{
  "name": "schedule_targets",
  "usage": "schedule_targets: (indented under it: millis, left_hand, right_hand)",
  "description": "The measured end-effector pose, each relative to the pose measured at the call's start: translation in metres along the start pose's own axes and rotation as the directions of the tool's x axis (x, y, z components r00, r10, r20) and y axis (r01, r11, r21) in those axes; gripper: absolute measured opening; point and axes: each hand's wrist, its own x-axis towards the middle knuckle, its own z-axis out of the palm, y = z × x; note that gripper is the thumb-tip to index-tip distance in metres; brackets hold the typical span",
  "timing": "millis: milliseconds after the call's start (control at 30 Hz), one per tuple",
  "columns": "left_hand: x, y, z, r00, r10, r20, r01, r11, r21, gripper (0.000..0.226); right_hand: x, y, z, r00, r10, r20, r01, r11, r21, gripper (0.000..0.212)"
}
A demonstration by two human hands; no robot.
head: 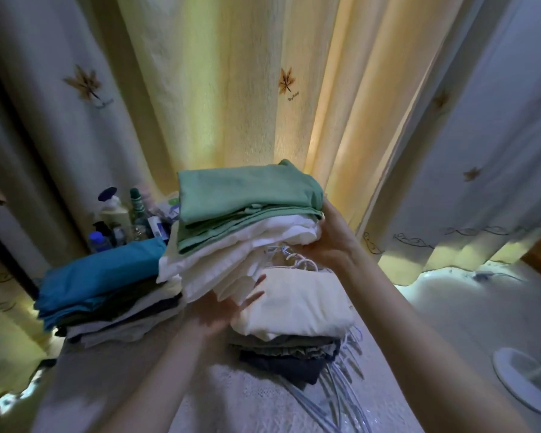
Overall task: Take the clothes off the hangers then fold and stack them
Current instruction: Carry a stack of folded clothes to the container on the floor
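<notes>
Lifted bundle of folded clothes, green top garment (247,195) over white folded pieces (228,264), held in the air between both hands. Left hand (228,304) lies palm-up beneath with fingers flat, taking the weight. Right hand (331,242) has its grip clamped on the bundle's right edge so the layers don't slide. Directly below is the cream-topped stack (300,304), likely where the bundle goes. The teal-topped stack (100,276) sits to the left on the same surface. Emptied pale wire hangers (341,370) lie beside the lower stack.

Green-topped bundle (247,195) between left hand (228,304), right hand (328,239)
</notes>
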Motion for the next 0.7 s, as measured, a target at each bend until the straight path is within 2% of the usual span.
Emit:
schedule_targets:
  millis: [33, 67, 100, 133, 167, 200, 233, 300, 333, 367, 433, 500, 567, 700]
  left_hand:
    - [-0.008, 0.014, 0.007, 0.998, -0.024, -0.056, 0.025, 1.000, 0.011, 0.048]
    - [-0.016, 0.028, 0.012, 1.000, 0.012, 0.019, -0.012, 1.000, 0.001, 0.042]
    - [-0.023, 0.040, 0.011, 0.990, 0.023, 0.141, -0.023, 1.000, -0.003, 0.051]
    - [-0.034, 0.047, 0.013, 0.975, 0.175, 0.135, -0.199, 0.962, 0.187, 0.069]
    - [-0.044, 0.051, 0.015, 0.957, 0.221, 0.189, -0.271, 0.914, 0.303, 0.085]
    - [-0.050, 0.053, 0.015, 0.970, 0.222, 0.105, -0.245, 0.879, 0.409, 0.084]
    - [-0.052, 0.053, 0.012, 0.962, 0.272, 0.013, -0.238, 0.819, 0.521, 0.070]
    - [-0.059, 0.046, -0.004, 0.890, 0.452, -0.063, -0.300, 0.682, 0.667, 0.029]
    - [-0.069, 0.041, -0.012, 0.873, 0.486, -0.049, -0.314, 0.636, 0.705, 0.017]
    - [-0.075, 0.039, -0.024, 0.859, 0.511, -0.033, -0.316, 0.580, 0.751, 0.022]
    - [-0.095, 0.037, -0.049, 0.838, 0.542, -0.070, -0.300, 0.563, 0.770, 0.038]
    - [-0.120, 0.038, -0.073, 0.808, 0.582, -0.085, -0.315, 0.551, 0.773, 0.034]
    - [-0.144, 0.040, -0.098, 0.770, 0.628, -0.111, -0.329, 0.540, 0.774, 0.034]
    - [-0.200, 0.033, -0.134, 0.625, 0.750, -0.219, -0.386, 0.540, 0.748, 0.049]
  right_hand:
    - [-0.003, 0.002, -0.005, 1.000, -0.010, -0.017, 0.010, 0.999, -0.045, 0.051]
    - [-0.007, 0.004, -0.011, 0.999, -0.018, -0.032, 0.015, 0.994, -0.106, 0.050]
    - [-0.012, 0.010, -0.019, 0.999, -0.019, -0.047, 0.011, 0.985, -0.171, 0.050]
    - [-0.016, 0.017, -0.028, 0.997, -0.009, -0.077, -0.010, 0.969, -0.248, 0.051]
    - [-0.020, 0.026, -0.038, 0.994, 0.008, -0.113, -0.045, 0.944, -0.327, 0.051]
    - [-0.025, 0.037, -0.043, 0.991, 0.031, -0.133, -0.081, 0.916, -0.392, 0.045]
    - [-0.029, 0.049, -0.046, 0.988, 0.056, -0.141, -0.113, 0.893, -0.436, 0.036]
    - [-0.033, 0.075, -0.047, 0.983, 0.082, -0.167, -0.150, 0.879, -0.453, 0.024]
    - [-0.034, 0.087, -0.045, 0.979, 0.089, -0.181, -0.163, 0.879, -0.447, 0.024]
    - [-0.034, 0.099, -0.040, 0.978, 0.098, -0.185, -0.170, 0.887, -0.430, 0.024]
    - [-0.036, 0.118, -0.024, 0.968, 0.155, -0.197, -0.216, 0.915, -0.341, 0.031]
    - [-0.034, 0.138, -0.007, 0.962, 0.187, -0.197, -0.245, 0.912, -0.328, 0.035]
    - [-0.028, 0.159, 0.016, 0.956, 0.200, -0.216, -0.271, 0.884, -0.382, 0.049]
    - [-0.016, 0.202, 0.054, 0.952, 0.243, -0.184, -0.301, 0.854, -0.425, 0.056]
